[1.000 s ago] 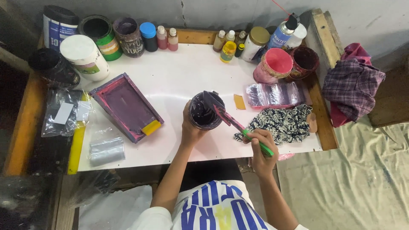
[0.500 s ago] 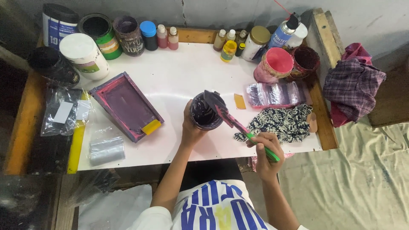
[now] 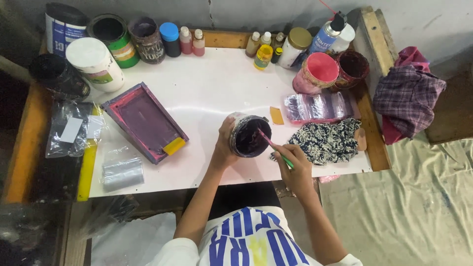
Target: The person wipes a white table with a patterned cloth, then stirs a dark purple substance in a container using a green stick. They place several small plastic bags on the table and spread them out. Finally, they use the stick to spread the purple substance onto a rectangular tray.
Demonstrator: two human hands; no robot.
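Nearest the camera, the right hand (image 3: pixel 295 170) pinched a green-handled stirring stick (image 3: pixel 274 146), its fingers closed around the handle; half a second before, that hand had sat a little lower and further right, so it had drawn in toward the pot and driven the stick's stained tip deeper into it, which suggested the mixing was under way rather than finished. The left hand (image 3: pixel 224 144) gripped the small ink pot (image 3: pixel 248 135), fingers wrapped round its wall, thumb side hidden; the pot stood tilted on the white table (image 3: pixel 212 88), near the front edge, holding dark purple ink; its position had barely changed. Just right of it lay a patterned cloth (image 3: pixel 330 140), and beyond that a clear plastic packet (image 3: pixel 318 106); to the left lay a purple-stained printing screen (image 3: pixel 145 120) with a yellow scraper (image 3: pixel 174 146) at its corner. Along the far edge stood tins, bottles and a pink tub (image 3: pixel 318 73); a checked rag (image 3: pixel 406 96) lay off to the right. The stick's tip inside the pot was hard to make out; the person's body was cut off below.
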